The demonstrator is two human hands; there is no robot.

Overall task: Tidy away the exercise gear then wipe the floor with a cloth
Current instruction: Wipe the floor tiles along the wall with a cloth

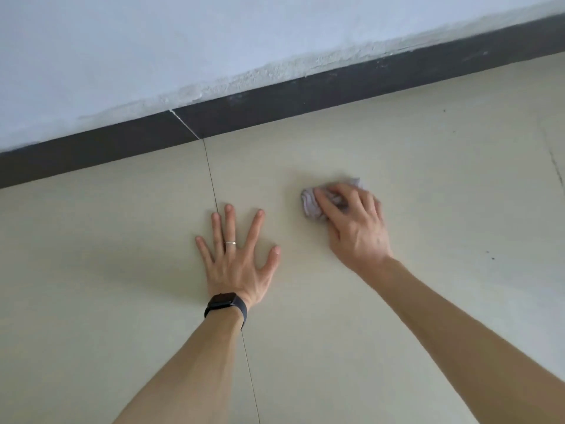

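A small crumpled grey cloth (312,203) lies on the pale tiled floor (428,166), right of centre. My right hand (351,221) presses down on it, fingers curled over it, so most of the cloth is hidden; only its left and top edges show. My left hand (237,255) rests flat on the floor to the left of the cloth, fingers spread, holding nothing. It wears a ring and a black watch (226,304) at the wrist. No exercise gear is in view.
A dark skirting board (275,102) runs diagonally across the frame below a pale blue wall (153,50). A tile joint (211,175) runs from the skirting towards my left hand. A few small dark specks (492,257) lie on the floor at right.
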